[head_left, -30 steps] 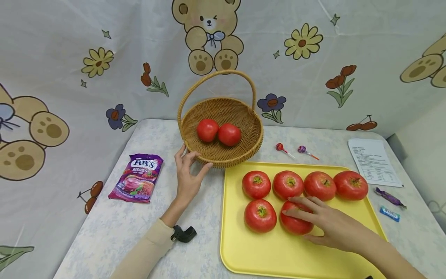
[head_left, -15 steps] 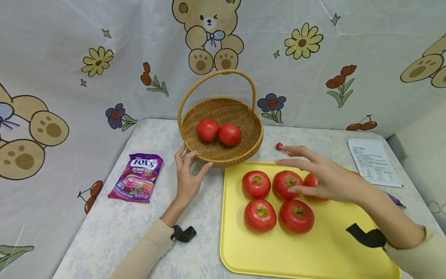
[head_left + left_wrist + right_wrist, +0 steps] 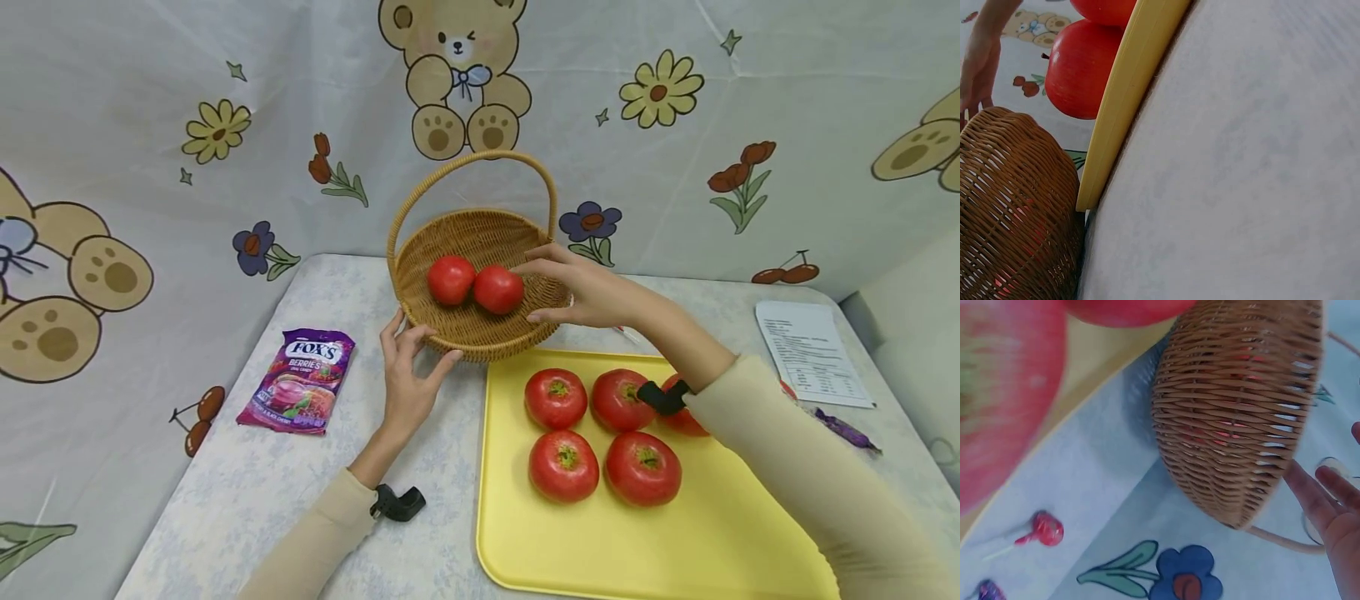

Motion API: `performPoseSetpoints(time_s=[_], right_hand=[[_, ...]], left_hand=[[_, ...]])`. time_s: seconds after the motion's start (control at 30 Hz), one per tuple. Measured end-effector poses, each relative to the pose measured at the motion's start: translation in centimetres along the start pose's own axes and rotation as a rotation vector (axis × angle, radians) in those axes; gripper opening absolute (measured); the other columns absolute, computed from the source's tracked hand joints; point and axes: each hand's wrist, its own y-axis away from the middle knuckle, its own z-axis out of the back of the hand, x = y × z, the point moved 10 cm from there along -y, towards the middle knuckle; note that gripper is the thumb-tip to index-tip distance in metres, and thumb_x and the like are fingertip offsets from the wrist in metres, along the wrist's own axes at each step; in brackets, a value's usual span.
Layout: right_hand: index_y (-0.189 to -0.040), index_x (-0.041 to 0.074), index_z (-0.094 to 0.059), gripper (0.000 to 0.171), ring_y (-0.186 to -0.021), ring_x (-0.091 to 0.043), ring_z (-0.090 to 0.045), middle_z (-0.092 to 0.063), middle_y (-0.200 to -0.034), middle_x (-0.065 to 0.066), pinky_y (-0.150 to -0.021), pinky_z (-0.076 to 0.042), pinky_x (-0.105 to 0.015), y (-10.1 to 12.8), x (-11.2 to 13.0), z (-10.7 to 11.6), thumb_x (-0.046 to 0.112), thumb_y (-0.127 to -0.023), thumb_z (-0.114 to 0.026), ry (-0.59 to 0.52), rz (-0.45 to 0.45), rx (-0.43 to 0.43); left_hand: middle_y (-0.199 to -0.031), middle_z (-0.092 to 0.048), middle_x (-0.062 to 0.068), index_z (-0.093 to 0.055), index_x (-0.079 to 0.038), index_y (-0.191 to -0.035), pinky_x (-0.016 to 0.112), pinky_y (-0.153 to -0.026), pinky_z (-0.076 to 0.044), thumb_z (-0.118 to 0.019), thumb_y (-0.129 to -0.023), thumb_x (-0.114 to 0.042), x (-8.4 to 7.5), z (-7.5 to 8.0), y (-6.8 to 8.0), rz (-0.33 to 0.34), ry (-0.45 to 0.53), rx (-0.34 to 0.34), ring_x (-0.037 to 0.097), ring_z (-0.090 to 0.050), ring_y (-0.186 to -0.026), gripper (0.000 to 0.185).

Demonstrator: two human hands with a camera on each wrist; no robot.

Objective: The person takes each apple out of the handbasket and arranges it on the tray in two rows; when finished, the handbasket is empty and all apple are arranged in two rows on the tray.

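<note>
The left hand is spread and touches the basket. The right hand, also spread, is near two fruits inside it.

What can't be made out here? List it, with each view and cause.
- Head view: most of the back row's rightmost round red fruit, behind the right beige fabric sleeve.
- Head view: print on the rectangular white paper sheet, too small.
- Right wrist view: the close-up round red fruit, blurred and cut off by the left edge.
- Left wrist view: how full the rounded brown wicker basket is, screened by its weave.
</note>
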Motion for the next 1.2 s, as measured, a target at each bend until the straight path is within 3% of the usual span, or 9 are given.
performPoseSetpoints(time_s=[0.3, 0.5, 0.83, 1.2], right_hand=[[-0.145, 0.02, -0.047, 0.066, -0.133, -0.036, -0.045, -0.039, -0.147, -0.015, -0.106, -0.042, -0.055, -4.7, -3.9, -3.1, 0.04, -0.088, -0.073, 0.005, -0.113, 0.125], [-0.139, 0.013, -0.053, 0.06, -0.132, -0.038, -0.043, -0.042, -0.142, -0.021, -0.107, -0.041, -0.055, -6.4, -5.4, -4.4, 0.032, -0.087, -0.076, -0.01, -0.142, 0.194], [-0.14, 0.019, -0.048, 0.058, -0.128, -0.038, -0.046, -0.044, -0.137, -0.021, -0.107, -0.041, -0.053, -8.4, -7.2, -7.5, 0.028, -0.09, -0.073, -0.009, -0.223, 0.32], [-0.132, 0.017, -0.056, 0.053, -0.12, -0.037, -0.051, -0.047, -0.13, -0.02, -0.102, -0.045, -0.051, -9.2, -6.6, -8.3, 0.019, -0.084, -0.078, 0.012, -0.115, 0.273]], left_hand=[[-0.149, -0.019, 0.031, -0.054, 0.007, -0.115, 0.062, -0.101, -0.043, -0.076, -0.084, -0.001, 0.2, 0.0, 0.1, -0.005, 0.008, -0.001, 0.049, -0.036, -0.136, 0.039], [-0.151, -0.019, 0.028, -0.054, 0.005, -0.115, 0.06, -0.101, -0.044, -0.076, -0.083, 0.0, 0.4, -0.3, 0.2, -0.004, 0.004, 0.007, 0.046, -0.04, -0.133, 0.039], [-0.151, -0.017, 0.03, -0.054, 0.006, -0.113, 0.064, -0.1, -0.042, -0.076, -0.082, 0.001, 0.0, -0.2, 0.0, -0.012, 0.021, 0.009, 0.048, -0.037, -0.134, 0.037], [-0.152, -0.018, 0.025, -0.054, 0.003, -0.113, 0.062, -0.1, -0.043, -0.077, -0.084, -0.007, 0.7, 0.0, 0.0, -0.031, -0.032, 0.005, 0.048, -0.035, -0.137, 0.038]])
